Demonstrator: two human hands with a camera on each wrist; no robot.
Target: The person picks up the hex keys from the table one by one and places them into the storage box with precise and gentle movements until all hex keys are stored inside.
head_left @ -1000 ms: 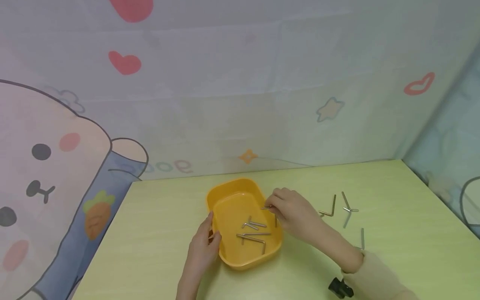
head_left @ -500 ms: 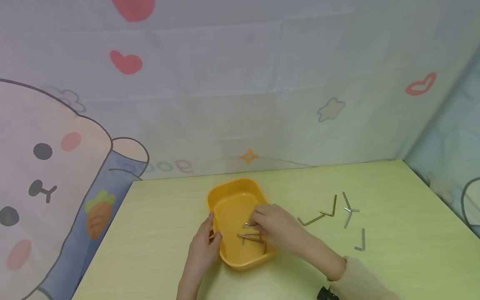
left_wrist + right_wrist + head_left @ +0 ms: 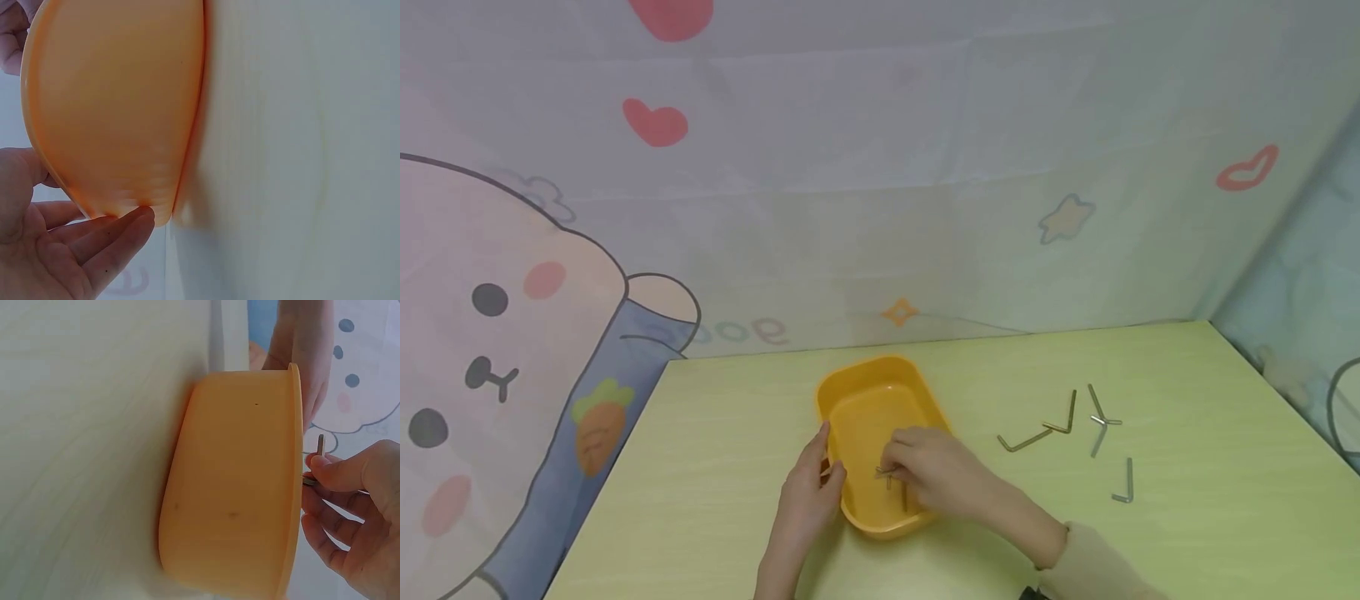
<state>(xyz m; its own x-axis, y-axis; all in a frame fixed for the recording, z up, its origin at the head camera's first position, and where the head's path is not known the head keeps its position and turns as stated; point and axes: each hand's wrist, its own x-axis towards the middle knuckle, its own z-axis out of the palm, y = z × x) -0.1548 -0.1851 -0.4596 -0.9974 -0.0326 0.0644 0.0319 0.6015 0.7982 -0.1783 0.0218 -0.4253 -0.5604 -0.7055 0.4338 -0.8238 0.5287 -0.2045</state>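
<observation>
My left hand (image 3: 811, 492) grips the left rim of a yellow plastic tray (image 3: 880, 371); in the left wrist view its fingers (image 3: 119, 240) lie along the outer wall and the thumb goes behind the rim. Over the tray, my right hand (image 3: 936, 471) pinches an L-shaped metal hex key (image 3: 321, 444) between thumb and forefinger, seen past the rim in the right wrist view. A second metal end (image 3: 309, 480) shows just under the thumb. In the head view, hex keys (image 3: 905, 498) stick out below the right fingers, and the hand hides the rest.
On the pale table (image 3: 722, 458), right of the tray, lie a bronze hex key (image 3: 1026, 442), another touching its end (image 3: 1071, 412), two crossed ones (image 3: 1101, 421) and a single silver one (image 3: 1130, 483). A printed cloth (image 3: 850, 167) hangs behind the table.
My right hand has gone from over the tray's right rim, a hex key in its fingers, leftward and nearer among the keys inside. The left hand keeps its place on the rim.
</observation>
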